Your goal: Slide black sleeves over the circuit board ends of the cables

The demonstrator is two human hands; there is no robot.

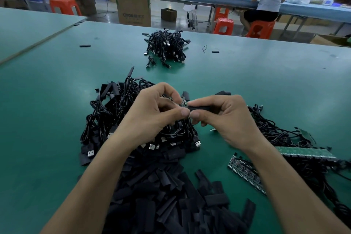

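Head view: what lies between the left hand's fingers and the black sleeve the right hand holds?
The cable's small circuit board end, pinched by the left hand, at the mouth of the black sleeve in the right hand; head view shows it.

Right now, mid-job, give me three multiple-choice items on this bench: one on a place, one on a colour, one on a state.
1. Where is the pile of loose sleeves?
A) near edge of the table
B) far edge
C) on the floor

2. What colour is the table?
A) white
B) green
C) orange

3. What is the right hand doing?
A) lying flat and open
B) pinching a black sleeve
C) curled, holding nothing

Answers:
1 A, the pile fills the near foreground.
2 B, the top is green throughout.
3 B, its fingers hold the sleeve at the circuit board end pinched by the left hand.
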